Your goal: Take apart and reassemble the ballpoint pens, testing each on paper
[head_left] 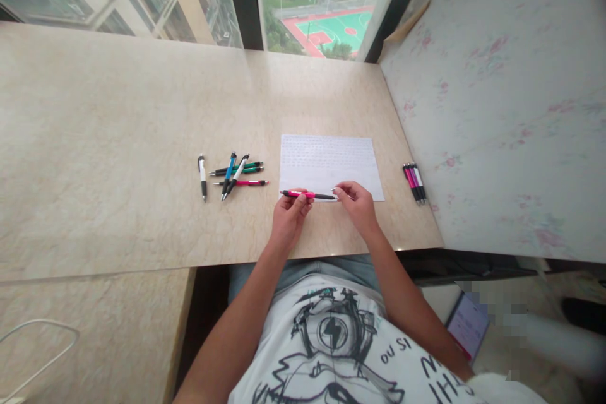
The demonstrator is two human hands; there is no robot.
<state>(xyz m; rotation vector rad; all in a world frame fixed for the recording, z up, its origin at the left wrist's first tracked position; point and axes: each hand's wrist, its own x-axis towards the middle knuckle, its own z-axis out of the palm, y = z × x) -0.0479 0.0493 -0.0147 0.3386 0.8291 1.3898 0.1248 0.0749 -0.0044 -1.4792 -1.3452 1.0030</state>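
A pink pen (pixel 307 195) with a black grip lies level in my left hand (pixel 290 218), its fingers closed round the barrel. The pen's black end points right, towards my right hand (pixel 356 202). The thumb and forefinger of that hand are pinched together just past the tip; a small pale thing seems to show there, too small to name. Both hands are over the lower edge of a sheet of paper (pixel 326 151), which has rows of faint writing on its upper half.
Left of the paper lie a loose pile of pens, among them a blue pen (pixel 229 173), and a separate white pen (pixel 202 177). A row of pens (pixel 415 183) lies by the papered wall (pixel 511 107) on the right. A window (pixel 326 6) stands behind the tabletop (pixel 118 139).
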